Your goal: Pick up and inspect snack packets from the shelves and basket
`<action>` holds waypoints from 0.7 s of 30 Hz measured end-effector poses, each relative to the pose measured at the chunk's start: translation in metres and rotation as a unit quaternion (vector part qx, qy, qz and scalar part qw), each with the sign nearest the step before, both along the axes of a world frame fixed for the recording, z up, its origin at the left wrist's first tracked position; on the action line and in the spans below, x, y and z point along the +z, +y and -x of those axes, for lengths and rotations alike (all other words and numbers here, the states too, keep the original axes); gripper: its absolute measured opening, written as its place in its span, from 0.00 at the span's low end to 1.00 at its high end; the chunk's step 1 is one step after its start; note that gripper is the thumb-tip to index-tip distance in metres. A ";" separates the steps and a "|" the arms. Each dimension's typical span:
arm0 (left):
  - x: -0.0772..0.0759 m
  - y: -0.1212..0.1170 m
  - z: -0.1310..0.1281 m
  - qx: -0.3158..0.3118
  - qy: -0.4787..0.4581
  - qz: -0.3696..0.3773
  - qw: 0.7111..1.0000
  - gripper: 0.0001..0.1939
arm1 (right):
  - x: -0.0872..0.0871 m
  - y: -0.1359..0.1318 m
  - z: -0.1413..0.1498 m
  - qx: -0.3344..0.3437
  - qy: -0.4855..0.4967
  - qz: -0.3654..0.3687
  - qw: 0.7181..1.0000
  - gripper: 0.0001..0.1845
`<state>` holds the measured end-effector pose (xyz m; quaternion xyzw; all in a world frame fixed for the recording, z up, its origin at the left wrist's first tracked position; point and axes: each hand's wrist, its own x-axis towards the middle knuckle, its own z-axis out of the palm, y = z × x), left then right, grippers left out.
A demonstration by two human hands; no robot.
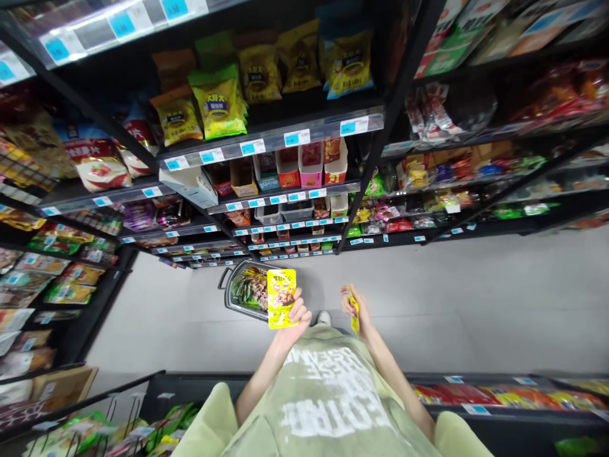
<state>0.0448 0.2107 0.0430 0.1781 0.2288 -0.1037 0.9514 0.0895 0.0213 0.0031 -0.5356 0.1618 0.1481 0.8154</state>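
My left hand [299, 311] is closed on a flat yellow snack packet [281, 298], held upright with its printed face toward me. My right hand [356, 306] grips a second yellow packet [354, 312], seen edge-on and hanging downward. Both hands are raised in front of my chest, a short gap between them. Just beyond the left hand, on the grey floor, stands a dark shopping basket [229, 293] with several packets in it.
Black shelving [271, 143] packed with snack bags and blue price tags rises ahead and to both sides. A grey aisle floor [476, 304] runs to the right. A low display rack [476, 397] of packets lies behind me, and a cardboard box [61, 384] sits lower left.
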 end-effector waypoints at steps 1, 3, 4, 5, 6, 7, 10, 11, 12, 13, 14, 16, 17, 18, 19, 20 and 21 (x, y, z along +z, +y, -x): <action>0.000 -0.001 0.000 -0.006 0.005 0.001 1.000 0.11 | 0.001 0.000 0.001 0.018 0.006 -0.015 1.000 0.24; 0.000 -0.002 0.001 -0.014 0.007 0.009 1.000 0.11 | 0.005 -0.001 0.002 0.048 0.016 -0.052 0.997 0.22; -0.001 -0.002 0.001 -0.015 0.005 0.014 1.000 0.11 | 0.008 -0.002 0.003 0.052 0.019 -0.070 0.996 0.20; -0.002 -0.001 0.002 -0.014 0.004 0.018 1.000 0.10 | 0.011 -0.004 0.004 0.048 0.021 -0.095 0.994 0.18; -0.003 -0.001 0.003 -0.014 0.004 0.020 1.000 0.10 | 0.015 -0.006 0.005 0.039 0.024 -0.126 0.991 0.16; -0.004 0.000 0.004 -0.013 0.005 0.021 1.000 0.10 | 0.018 -0.009 0.006 0.026 0.026 -0.160 0.986 0.13; -0.006 0.000 0.005 -0.010 0.007 0.022 1.000 0.08 | 0.028 -0.015 0.007 -0.009 0.032 -0.251 0.967 0.07; -0.007 0.000 0.005 -0.011 0.007 0.023 1.000 0.08 | 0.029 -0.017 0.007 -0.015 0.035 -0.270 0.962 0.06; -0.008 -0.001 0.004 -0.014 0.007 0.024 1.000 0.08 | 0.030 -0.018 0.007 -0.021 0.038 -0.285 0.958 0.06; -0.008 -0.002 0.004 -0.017 0.007 0.026 0.999 0.08 | 0.030 -0.018 0.007 -0.026 0.040 -0.297 0.954 0.07; -0.008 -0.003 0.003 -0.021 0.007 0.027 0.999 0.08 | 0.030 -0.018 0.007 -0.030 0.043 -0.307 0.950 0.07; -0.008 -0.004 0.002 -0.026 0.004 0.031 0.999 0.08 | 0.027 -0.018 0.007 -0.036 0.046 -0.327 0.943 0.08; -0.007 -0.005 0.001 -0.027 0.003 0.033 0.999 0.08 | 0.025 -0.018 0.007 -0.039 0.046 -0.334 0.941 0.08; -0.007 -0.006 0.001 -0.028 0.004 0.032 0.999 0.08 | 0.024 -0.018 0.007 -0.041 0.046 -0.338 0.939 0.08; -0.007 -0.006 0.000 -0.029 0.007 0.029 0.999 0.08 | 0.023 -0.018 0.007 -0.042 0.045 -0.337 0.939 0.07; -0.007 -0.007 0.000 -0.030 0.012 0.025 0.999 0.08 | 0.022 -0.018 0.007 -0.044 0.045 -0.333 0.941 0.07; -0.007 -0.007 0.000 -0.031 0.017 0.021 0.999 0.08 | 0.022 -0.019 0.007 -0.046 0.044 -0.328 0.943 0.06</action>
